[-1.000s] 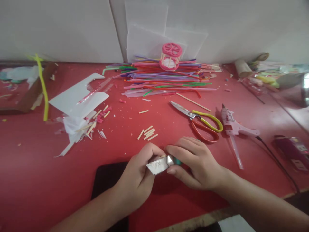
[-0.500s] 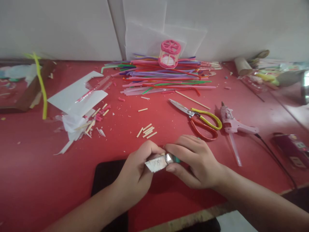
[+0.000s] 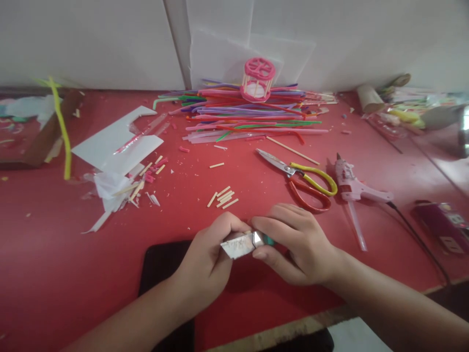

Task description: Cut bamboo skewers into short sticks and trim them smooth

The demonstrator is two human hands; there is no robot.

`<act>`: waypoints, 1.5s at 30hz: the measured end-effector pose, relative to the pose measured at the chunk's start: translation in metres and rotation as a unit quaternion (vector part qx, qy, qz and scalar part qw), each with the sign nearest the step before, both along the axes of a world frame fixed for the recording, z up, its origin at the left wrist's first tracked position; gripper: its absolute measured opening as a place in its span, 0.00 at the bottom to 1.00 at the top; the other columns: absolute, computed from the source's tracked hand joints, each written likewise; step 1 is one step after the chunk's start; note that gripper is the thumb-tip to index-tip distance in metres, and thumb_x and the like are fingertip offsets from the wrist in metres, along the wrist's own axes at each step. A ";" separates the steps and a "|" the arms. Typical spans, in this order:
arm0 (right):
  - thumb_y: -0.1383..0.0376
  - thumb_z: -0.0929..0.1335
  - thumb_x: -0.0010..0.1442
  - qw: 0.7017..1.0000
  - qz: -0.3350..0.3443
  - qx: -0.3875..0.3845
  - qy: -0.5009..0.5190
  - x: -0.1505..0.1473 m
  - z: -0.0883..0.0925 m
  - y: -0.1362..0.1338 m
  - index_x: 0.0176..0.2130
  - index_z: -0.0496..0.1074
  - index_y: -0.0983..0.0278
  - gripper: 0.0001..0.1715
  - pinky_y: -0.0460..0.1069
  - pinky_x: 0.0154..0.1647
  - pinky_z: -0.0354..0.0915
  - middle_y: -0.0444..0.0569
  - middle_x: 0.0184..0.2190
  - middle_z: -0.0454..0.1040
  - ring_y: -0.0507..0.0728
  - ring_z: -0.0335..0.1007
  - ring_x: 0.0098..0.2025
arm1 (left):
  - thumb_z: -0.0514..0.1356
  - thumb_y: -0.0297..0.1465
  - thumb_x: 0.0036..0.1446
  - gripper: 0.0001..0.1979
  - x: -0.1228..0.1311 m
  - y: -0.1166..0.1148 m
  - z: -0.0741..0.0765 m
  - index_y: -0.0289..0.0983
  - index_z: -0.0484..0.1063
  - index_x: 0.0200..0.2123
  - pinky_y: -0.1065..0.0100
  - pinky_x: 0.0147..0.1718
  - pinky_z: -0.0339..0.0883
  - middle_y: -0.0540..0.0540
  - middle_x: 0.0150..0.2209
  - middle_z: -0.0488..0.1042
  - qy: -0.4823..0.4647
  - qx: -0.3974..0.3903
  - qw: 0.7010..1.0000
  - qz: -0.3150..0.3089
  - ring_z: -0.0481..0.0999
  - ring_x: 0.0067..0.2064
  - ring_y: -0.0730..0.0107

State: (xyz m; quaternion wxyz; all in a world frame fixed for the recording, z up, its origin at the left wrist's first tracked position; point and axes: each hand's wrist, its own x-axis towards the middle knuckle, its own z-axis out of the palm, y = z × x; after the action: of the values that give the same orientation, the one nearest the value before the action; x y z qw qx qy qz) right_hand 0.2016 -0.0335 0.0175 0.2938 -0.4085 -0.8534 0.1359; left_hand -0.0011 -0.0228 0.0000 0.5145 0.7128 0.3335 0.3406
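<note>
My right hand (image 3: 293, 244) is closed around a box cutter; its wide, smeared blade (image 3: 238, 246) points left, and a bit of green handle shows by the fingers. My left hand (image 3: 208, 261) is curled shut behind the blade, its fingertips close to those of the right. Between them peeks the pale end of what looks like a wooden stick (image 3: 248, 232), mostly hidden by fingers and blade. Just beyond the hands lie several short cut wooden sticks (image 3: 224, 197), with one more piece (image 3: 217, 165) farther off.
Scissors (image 3: 293, 171) and a pink glue gun (image 3: 357, 188) lie to the right on the red table. Pipe cleaners (image 3: 249, 115) are piled at the back, a small pink cage-like model (image 3: 258, 80) on them. Scraps (image 3: 113, 188) and white board (image 3: 98, 142) lie left; a black flat object (image 3: 161, 269) sits beneath my left arm.
Almost nothing differs. Both hands keep their grip, and the blade has tilted or shifted very slightly.
</note>
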 end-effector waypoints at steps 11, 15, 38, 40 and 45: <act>0.53 0.61 0.68 0.999 0.011 -0.039 0.026 0.000 0.000 -0.001 0.41 0.72 0.69 0.22 0.50 0.29 0.59 0.48 0.27 0.69 0.53 0.60 0.26 | 0.51 0.16 0.56 0.15 -0.002 0.000 0.001 0.42 0.65 0.40 0.77 0.28 0.63 0.56 0.29 0.71 0.003 -0.003 1.000 -0.019 0.69 0.28 0.77; 0.54 0.60 0.68 0.999 0.019 -0.034 0.036 0.001 0.000 -0.001 0.40 0.71 0.68 0.21 0.50 0.28 0.58 0.47 0.26 0.68 0.52 0.59 0.26 | 0.51 0.17 0.58 0.13 -0.001 0.000 0.006 0.42 0.65 0.38 0.78 0.26 0.61 0.57 0.29 0.71 0.000 -0.008 1.000 -0.026 0.68 0.27 0.80; 0.54 0.61 0.67 0.999 0.005 -0.023 0.046 -0.002 0.003 -0.002 0.42 0.72 0.69 0.21 0.50 0.28 0.60 0.47 0.27 0.69 0.52 0.61 0.26 | 0.52 0.18 0.60 0.13 0.001 -0.002 0.000 0.43 0.65 0.39 0.76 0.26 0.61 0.56 0.31 0.73 -0.026 -0.034 0.999 -0.003 0.69 0.28 0.77; 0.54 0.61 0.68 0.999 0.004 -0.024 0.045 -0.002 0.003 -0.002 0.43 0.72 0.68 0.21 0.50 0.28 0.60 0.47 0.27 0.68 0.52 0.61 0.26 | 0.52 0.20 0.61 0.12 0.001 -0.002 0.000 0.43 0.65 0.39 0.76 0.26 0.62 0.56 0.31 0.73 -0.026 -0.039 0.999 -0.003 0.69 0.28 0.77; 0.54 0.60 0.68 0.999 0.004 -0.025 0.038 -0.001 0.003 -0.002 0.42 0.72 0.68 0.22 0.49 0.28 0.60 0.46 0.26 0.68 0.52 0.60 0.26 | 0.52 0.21 0.63 0.10 0.001 -0.001 0.002 0.42 0.65 0.38 0.76 0.27 0.63 0.55 0.30 0.72 -0.023 -0.032 0.999 -0.005 0.69 0.28 0.77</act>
State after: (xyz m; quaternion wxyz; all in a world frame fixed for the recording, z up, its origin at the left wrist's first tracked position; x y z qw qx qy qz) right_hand 0.2003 -0.0355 0.0207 0.3152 -0.4073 -0.8394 0.1737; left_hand 0.0002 -0.0240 0.0018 0.5459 0.6900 0.3287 0.3432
